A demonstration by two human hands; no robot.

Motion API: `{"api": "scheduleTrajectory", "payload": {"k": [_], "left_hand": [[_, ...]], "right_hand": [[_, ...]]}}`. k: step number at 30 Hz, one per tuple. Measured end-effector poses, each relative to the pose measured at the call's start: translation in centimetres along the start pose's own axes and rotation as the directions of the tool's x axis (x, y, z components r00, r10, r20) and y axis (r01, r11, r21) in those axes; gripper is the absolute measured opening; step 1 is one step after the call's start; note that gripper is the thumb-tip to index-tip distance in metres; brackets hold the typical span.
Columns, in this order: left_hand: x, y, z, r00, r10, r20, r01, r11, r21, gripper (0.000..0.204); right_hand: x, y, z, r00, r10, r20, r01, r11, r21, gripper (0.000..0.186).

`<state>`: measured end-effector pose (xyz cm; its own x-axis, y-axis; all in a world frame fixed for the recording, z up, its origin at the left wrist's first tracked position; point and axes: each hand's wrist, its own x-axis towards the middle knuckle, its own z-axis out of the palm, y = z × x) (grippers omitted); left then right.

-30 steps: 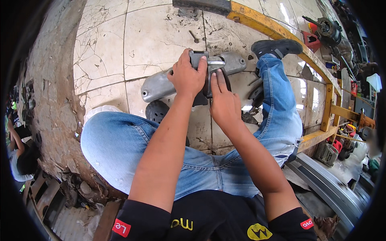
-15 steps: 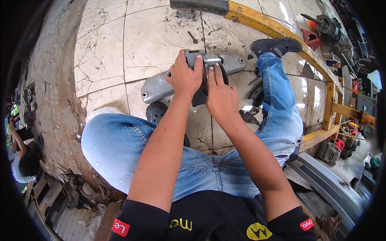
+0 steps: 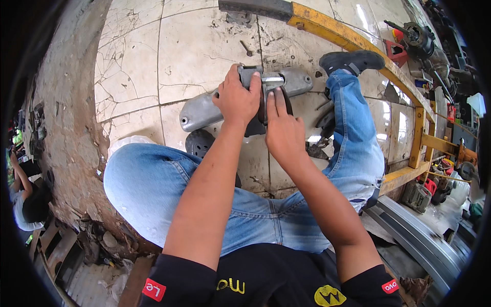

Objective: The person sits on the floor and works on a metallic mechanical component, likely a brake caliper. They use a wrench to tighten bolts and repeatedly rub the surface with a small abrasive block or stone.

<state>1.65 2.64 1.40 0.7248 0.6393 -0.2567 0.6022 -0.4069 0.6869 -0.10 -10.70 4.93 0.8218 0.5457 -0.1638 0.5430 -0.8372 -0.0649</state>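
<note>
My left hand (image 3: 238,98) is closed round a dark grey metal part (image 3: 249,77), thumb along its top. Beside it my right hand (image 3: 283,128) grips the same part, two fingers laid flat along it just below a shiny silver cylinder (image 3: 273,80). A dark curved edge shows beside these fingers; the underside is hidden by my hands. Beneath the part lies a long, rounded grey metal casting (image 3: 200,111) on the floor, with a hole near each end. My hands cover its middle.
A loose bolt (image 3: 246,48) lies on the cracked tile floor (image 3: 130,66). A yellow metal frame (image 3: 337,31) runs along the far right, past my shoe (image 3: 352,60). Dark metal pieces (image 3: 318,149) lie by my right leg. Another person (image 3: 24,189) is at the far left.
My right hand has shifted slightly nearer to me, its fingers sliding down off the silver cylinder. The left hand keeps its grip, and the casting stays in place.
</note>
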Motion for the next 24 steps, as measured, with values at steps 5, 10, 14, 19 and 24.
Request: {"api": "scheduleTrajectory", "payload": {"k": [5, 10, 14, 19, 24], "left_hand": [[0.3, 0.1, -0.1, 0.999, -0.035, 0.012, 0.035, 0.999, -0.028, 0.067], [0.3, -0.1, 0.3, 1.0, -0.02, -0.003, 0.02, 1.0, -0.016, 0.067], [0.4, 0.2, 0.0, 0.999, -0.035, 0.006, 0.035, 0.999, -0.018, 0.067], [0.5, 0.1, 0.1, 1.0, 0.002, 0.002, -0.002, 1.0, -0.02, 0.067], [0.7, 0.3, -0.2, 0.999, -0.031, 0.023, 0.032, 0.999, -0.008, 0.068]], "right_hand": [[1.5, -0.2, -0.4, 1.0, 0.013, -0.006, -0.013, 0.999, 0.035, 0.063], [0.1, 0.1, -0.2, 1.0, 0.001, 0.031, -0.001, 1.0, 0.014, 0.062], [1.8, 0.2, 0.5, 0.998, -0.01, -0.055, 0.01, 1.0, 0.007, 0.062], [0.6, 0.5, -0.1, 1.0, -0.025, -0.018, 0.026, 0.999, 0.032, 0.062], [1.8, 0.4, 0.4, 0.997, -0.029, -0.075, 0.029, 1.0, -0.001, 0.063]]}}
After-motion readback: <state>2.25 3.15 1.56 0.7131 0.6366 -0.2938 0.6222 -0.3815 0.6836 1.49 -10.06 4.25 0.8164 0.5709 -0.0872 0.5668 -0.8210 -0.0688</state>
